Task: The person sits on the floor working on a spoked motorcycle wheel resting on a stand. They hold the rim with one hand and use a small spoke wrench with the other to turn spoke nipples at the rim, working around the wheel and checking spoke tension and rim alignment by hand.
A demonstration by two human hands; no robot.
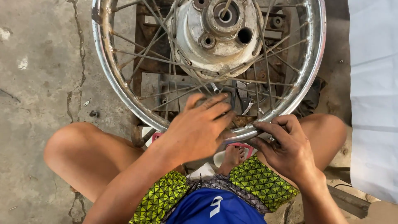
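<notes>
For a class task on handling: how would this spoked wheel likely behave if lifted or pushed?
The wheel has a metal rim, many wire spokes and a chunky hub, so it is probably stiff and fairly heavy. Being round, it would likely roll if stood upright and pushed. The shiny rim may feel slippery; the left hand and right hand both rest at it.

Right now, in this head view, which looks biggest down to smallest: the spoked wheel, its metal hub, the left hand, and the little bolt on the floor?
1. spoked wheel
2. metal hub
3. left hand, closer to the camera, so the ranking against the hub is unsure
4. little bolt
</notes>
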